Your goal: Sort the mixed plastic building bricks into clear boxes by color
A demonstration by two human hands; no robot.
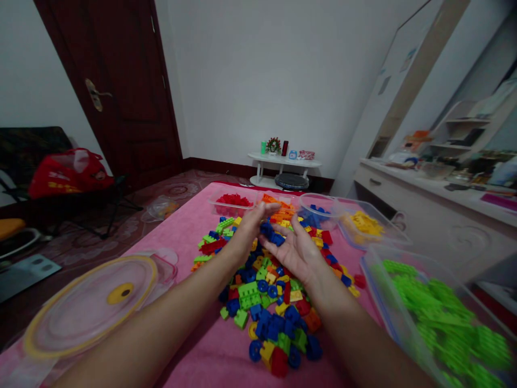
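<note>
A heap of mixed plastic building blocks (266, 302) in red, blue, green, yellow and orange lies on a pink cloth (210, 355). Both my hands hover over its far part. My right hand (294, 250) is palm up, fingers spread, with a few blue blocks (272, 234) resting on its fingertips. My left hand (250, 223) is beside it, fingers stretched toward the same blue blocks and touching them.
Clear tubs ring the heap: red blocks (232, 200), orange blocks (280, 207), blue blocks (319, 207), yellow blocks (363, 222), and a big tub of green blocks (440, 312) at the right. A round lid with a yellow centre (92, 304) lies at the left. A white dresser (424, 210) stands on the right.
</note>
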